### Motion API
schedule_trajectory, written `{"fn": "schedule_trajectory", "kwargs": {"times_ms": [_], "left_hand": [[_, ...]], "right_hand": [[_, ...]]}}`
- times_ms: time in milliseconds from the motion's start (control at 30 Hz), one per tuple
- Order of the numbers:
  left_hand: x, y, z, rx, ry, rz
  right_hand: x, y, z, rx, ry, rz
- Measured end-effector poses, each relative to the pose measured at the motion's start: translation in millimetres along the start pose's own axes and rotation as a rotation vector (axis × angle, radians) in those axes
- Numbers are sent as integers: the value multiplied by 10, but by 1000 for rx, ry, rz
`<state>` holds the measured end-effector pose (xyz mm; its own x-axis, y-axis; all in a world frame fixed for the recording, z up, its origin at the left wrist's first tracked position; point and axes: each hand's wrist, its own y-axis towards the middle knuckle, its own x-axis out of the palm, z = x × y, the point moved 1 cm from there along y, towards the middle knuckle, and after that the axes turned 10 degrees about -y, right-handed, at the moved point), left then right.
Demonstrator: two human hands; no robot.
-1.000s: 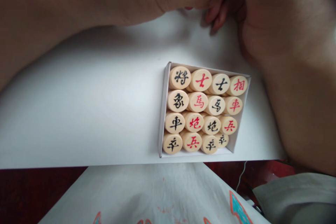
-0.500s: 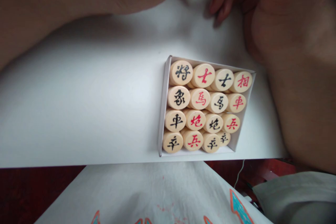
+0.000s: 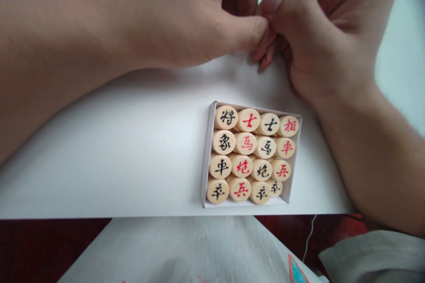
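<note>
A small white cardboard box (image 3: 205, 154) lies on a white table (image 3: 99, 163) near its front edge. It is packed with several round wooden chess pieces (image 3: 247, 143) marked with red and black characters. Beyond the box, my left hand (image 3: 186, 17) and my right hand (image 3: 312, 31) meet, thumbs touching. Both have their fingers curled and pressed together. What they pinch between them is hidden.
The table's front edge runs across the lower view, with a dark red floor (image 3: 33, 247) below it. My white printed clothing (image 3: 199, 252) fills the bottom middle, and a thin white cord (image 3: 308, 239) hangs at the lower right.
The view has tilted up, so both hands now show fully and the box appears lower and smaller. The hands stay joined above the box, which has not moved on the table.
</note>
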<state>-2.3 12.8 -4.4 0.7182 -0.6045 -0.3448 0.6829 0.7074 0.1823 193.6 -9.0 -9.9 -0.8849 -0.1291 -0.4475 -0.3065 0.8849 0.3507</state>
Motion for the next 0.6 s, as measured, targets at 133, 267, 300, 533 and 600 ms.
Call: {"fn": "schedule_trajectory", "kwargs": {"times_ms": [133, 267, 300, 533, 600], "left_hand": [[47, 5, 73, 16, 168, 16], [61, 38, 106, 81, 174, 57], [62, 46, 109, 97, 172, 69], [86, 59, 64, 123, 54, 160], [95, 57, 41, 95, 5, 170]], "right_hand": [[-3, 7, -18, 44, 1, 11], [-12, 5, -20, 33, -6, 5], [-13, 6, -17, 36, -4, 2], [-6, -4, -25, 102, 19, 10], [-11, -10, -26, 121, 14, -8]]}}
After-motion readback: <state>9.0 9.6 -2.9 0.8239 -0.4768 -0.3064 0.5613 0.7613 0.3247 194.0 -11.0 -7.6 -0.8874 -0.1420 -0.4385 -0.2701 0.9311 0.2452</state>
